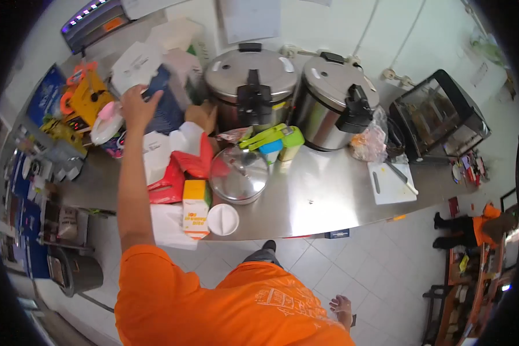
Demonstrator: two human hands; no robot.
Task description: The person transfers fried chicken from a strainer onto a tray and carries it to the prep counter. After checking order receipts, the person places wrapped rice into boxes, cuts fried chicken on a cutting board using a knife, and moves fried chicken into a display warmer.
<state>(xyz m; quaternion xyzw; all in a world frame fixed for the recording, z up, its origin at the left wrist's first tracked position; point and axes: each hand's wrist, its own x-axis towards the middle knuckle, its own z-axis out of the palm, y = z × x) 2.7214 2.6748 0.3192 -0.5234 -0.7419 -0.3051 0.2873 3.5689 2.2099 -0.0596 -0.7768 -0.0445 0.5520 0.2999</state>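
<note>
Stretched to the back left of the steel counter, my left hand (137, 108) is at the edge of a dark blue folded carton (166, 104), with thumb and fingers closed about its edge. White cartons (135, 66) stand behind it. Red and white paper packaging (181, 167) lies nearer, beside a yellow and white box (196, 207) with printed lettering. My right hand (341, 305) hangs low by my side over the floor, fingers loosely apart, holding nothing I can see.
Two large steel cookers (251, 75) (334, 104) stand along the wall. A round metal lid (239, 173), a white round lid (223, 219), green-handled items (291, 141) and a cutting board (392, 187) with a knife share the counter. Another person (478, 228) is far right.
</note>
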